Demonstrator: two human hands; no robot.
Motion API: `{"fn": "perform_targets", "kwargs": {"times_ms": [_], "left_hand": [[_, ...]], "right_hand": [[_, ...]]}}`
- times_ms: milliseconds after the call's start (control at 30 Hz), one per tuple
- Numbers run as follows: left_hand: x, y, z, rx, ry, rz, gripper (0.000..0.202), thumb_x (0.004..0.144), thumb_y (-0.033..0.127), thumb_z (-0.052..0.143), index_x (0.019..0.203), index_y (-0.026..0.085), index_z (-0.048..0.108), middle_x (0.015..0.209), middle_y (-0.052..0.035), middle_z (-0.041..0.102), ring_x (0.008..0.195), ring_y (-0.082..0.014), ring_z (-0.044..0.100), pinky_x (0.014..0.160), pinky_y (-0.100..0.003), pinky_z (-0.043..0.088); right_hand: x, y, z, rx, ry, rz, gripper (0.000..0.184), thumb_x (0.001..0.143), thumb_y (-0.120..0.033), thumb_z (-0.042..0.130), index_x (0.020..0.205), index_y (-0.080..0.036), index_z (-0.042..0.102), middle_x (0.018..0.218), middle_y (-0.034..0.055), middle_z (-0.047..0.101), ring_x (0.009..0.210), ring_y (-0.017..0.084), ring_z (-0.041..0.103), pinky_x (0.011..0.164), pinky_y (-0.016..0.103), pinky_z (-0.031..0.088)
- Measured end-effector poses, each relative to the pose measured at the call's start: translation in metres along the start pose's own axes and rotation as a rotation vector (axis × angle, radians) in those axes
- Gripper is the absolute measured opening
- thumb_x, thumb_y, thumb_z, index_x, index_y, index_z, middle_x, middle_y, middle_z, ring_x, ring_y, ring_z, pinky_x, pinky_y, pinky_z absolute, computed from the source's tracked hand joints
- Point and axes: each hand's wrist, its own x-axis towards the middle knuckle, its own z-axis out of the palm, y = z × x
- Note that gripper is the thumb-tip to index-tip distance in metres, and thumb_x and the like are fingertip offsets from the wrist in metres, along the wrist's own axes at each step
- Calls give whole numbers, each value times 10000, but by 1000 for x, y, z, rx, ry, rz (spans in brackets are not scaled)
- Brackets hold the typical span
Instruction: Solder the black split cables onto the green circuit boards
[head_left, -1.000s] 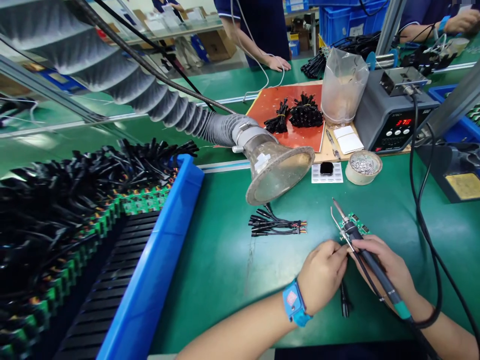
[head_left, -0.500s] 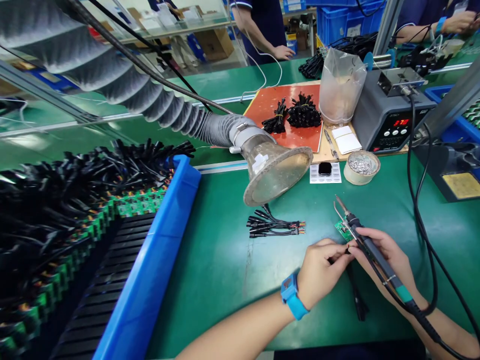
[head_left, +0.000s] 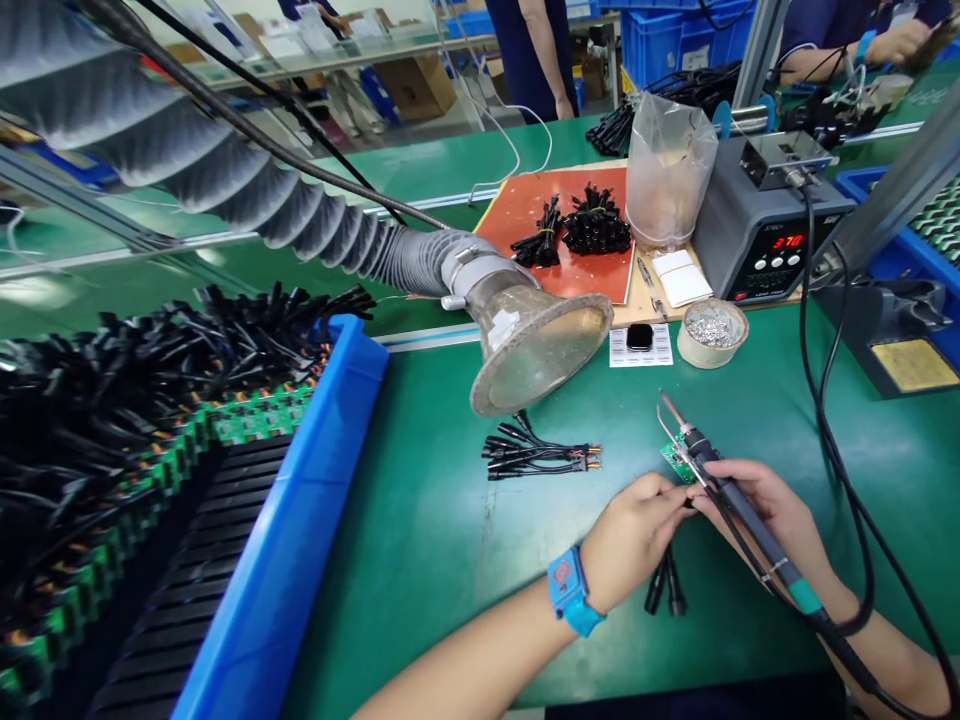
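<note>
My right hand [head_left: 780,515] is closed around a soldering iron [head_left: 754,520], its tip pointing up and away from me. A small green circuit board [head_left: 677,460] shows just left of the iron, behind my fingertips. My left hand [head_left: 634,535], with a blue wrist strap, pinches a black cable [head_left: 664,585] close to the board. Two connector ends of that cable hang below my left fingers. The fingertips of both hands meet, and the exact grip on the board is hidden. To the left lie several short black cables [head_left: 536,455] with bare coloured wire ends.
A fume extractor hood [head_left: 540,345] hangs above the bench. At left stands a blue bin [head_left: 307,500] of boards with cables. Farther back are a soldering station [head_left: 780,220], a solder tub [head_left: 711,335], an iron stand [head_left: 892,330] and bundled cables [head_left: 596,222]. Other people are beyond.
The hanging cable ends have swung left beneath my left hand. Both hands keep their grip. The view has shifted slightly, and a person at the back has lowered an arm.
</note>
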Motion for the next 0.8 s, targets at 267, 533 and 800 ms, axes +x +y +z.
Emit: {"fn": "perform_targets", "kwargs": {"times_ms": [267,533,800], "left_hand": [[-3,11,6,176,-45,-172,245,879,166,428,926,131,666,790,-79,557,707,-196,552,647,-316,478],[13,7,-11,-644,101,-518,195,763,296,646,667,135,591,544,28,537,524,-100,528,566,-238,475],[8,-9,-6,-251,217,-413,149,761,232,647,886,154,624,629,15,573,571,-116,555,578,-254,492]], "right_hand": [[-2,-1,0,-139,-75,-135,210,799,-198,573,971,-297,645,888,11,646,848,173,634,729,287,540],[-7,1,-21,-189,117,-68,345,820,-252,621,1149,-238,519,961,42,628,812,168,651,725,285,548],[-44,20,-47,-258,-85,-238,425,781,-105,602,1174,-244,522,912,41,631,822,193,625,653,303,535]]}}
